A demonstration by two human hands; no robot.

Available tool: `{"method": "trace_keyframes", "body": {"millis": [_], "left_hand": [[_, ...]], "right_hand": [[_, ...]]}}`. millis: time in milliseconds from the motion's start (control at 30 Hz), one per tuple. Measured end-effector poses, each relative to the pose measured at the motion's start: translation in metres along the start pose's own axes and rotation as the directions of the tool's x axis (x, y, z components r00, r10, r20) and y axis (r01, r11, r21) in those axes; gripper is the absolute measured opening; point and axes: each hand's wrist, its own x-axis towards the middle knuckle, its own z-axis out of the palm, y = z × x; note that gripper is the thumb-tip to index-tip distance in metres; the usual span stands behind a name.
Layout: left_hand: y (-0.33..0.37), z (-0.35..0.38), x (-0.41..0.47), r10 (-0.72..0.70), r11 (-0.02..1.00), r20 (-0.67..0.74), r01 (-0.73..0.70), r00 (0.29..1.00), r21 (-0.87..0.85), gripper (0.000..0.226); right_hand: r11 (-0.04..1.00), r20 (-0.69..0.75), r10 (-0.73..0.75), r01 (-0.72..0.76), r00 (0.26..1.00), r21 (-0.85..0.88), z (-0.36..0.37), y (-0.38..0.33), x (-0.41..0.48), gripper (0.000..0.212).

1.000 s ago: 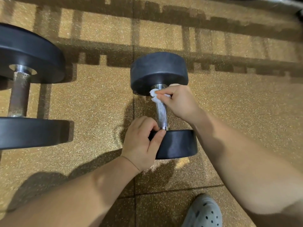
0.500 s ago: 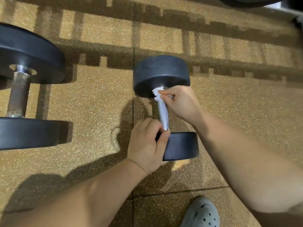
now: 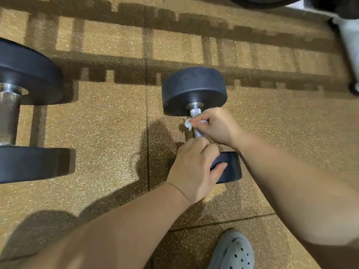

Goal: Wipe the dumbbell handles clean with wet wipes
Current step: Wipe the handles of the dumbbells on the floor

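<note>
1. A grey shoe [image 3: 233,251] with holes stands nearest, on the speckled floor [image 3: 97,123].
2. Just past it is the left hand [image 3: 192,169]. Its grip is curled round the near end of the handle [image 3: 195,112], with the thumb on the near weight [image 3: 231,171].
3. The dumbbell [image 3: 194,88] lies on the floor in the middle, one end near and one end far.
4. The right hand [image 3: 217,127] comes in from the right. Its grip pinches a white wipe [image 3: 188,124] against the middle of the handle, close to the left hand.
5. Beyond the wipe the handle is bare and shiny up to the far weight.
6. A big dumbbell [image 3: 25,74] lies well apart on the left.
</note>
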Motion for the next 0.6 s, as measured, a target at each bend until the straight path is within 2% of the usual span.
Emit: {"method": "trace_keyframes", "body": {"millis": [100, 167, 233, 300, 333, 367, 433, 500, 533, 600], "left_hand": [[-0.013, -0.007, -0.009, 0.031, 0.999, -0.018, -0.031, 0.999, -0.022, 0.027], [-0.024, -0.016, -0.018, 0.035, 0.999, -0.021, -0.035, 0.999, -0.019, 0.025], [-0.037, -0.027, -0.029, 0.017, 1.000, -0.002, -0.017, 1.000, 0.016, 0.025], [-0.049, -0.040, -0.039, -0.036, 0.999, 0.022, 0.036, 0.999, 0.006, 0.025], [-0.053, -0.048, -0.041, -0.083, 0.996, 0.029, 0.084, 0.996, -0.014, 0.027], [-0.054, -0.056, -0.039, -0.149, 0.988, 0.027, 0.150, 0.988, -0.028, 0.030], [-0.058, -0.070, -0.029, -0.343, 0.938, 0.026, 0.344, 0.939, -0.035, 0.045], [-0.067, -0.081, -0.021, -0.533, 0.844, 0.041, 0.535, 0.845, -0.050, 0.062], [-0.072, -0.083, -0.020, -0.573, 0.818, 0.035, 0.574, 0.819, -0.044, 0.066], [-0.078, -0.086, -0.026, -0.533, 0.846, -0.033, 0.534, 0.845, 0.006, 0.061]], "right_hand": [[0.994, 0.310, 0.013, -0.046, 0.951, 0.098, -0.011, -0.001, -0.004, 0.008], [0.997, 0.374, 0.012, -0.040, 0.927, 0.068, -0.010, -0.006, -0.003, 0.008], [0.996, 0.274, -0.020, -0.003, 0.961, 0.085, -0.001, -0.015, 0.004, 0.005], [0.996, 0.049, -0.031, 0.027, 0.998, 0.083, 0.016, -0.025, 0.015, 0.008], [0.991, -0.042, 0.015, -0.010, 0.999, 0.131, 0.022, -0.030, 0.021, 0.010], [0.969, -0.072, 0.095, -0.076, 0.993, 0.236, 0.025, -0.035, 0.027, 0.011], [0.872, 0.039, 0.206, -0.201, 0.978, 0.446, 0.026, -0.044, 0.028, 0.013], [0.887, 0.213, 0.175, -0.248, 0.961, 0.389, 0.022, -0.051, 0.017, 0.010], [0.908, 0.318, 0.146, -0.254, 0.937, 0.333, 0.019, -0.052, 0.010, 0.008], [0.921, 0.482, 0.055, -0.231, 0.874, 0.314, 0.019, -0.056, -0.002, 0.007]]}}
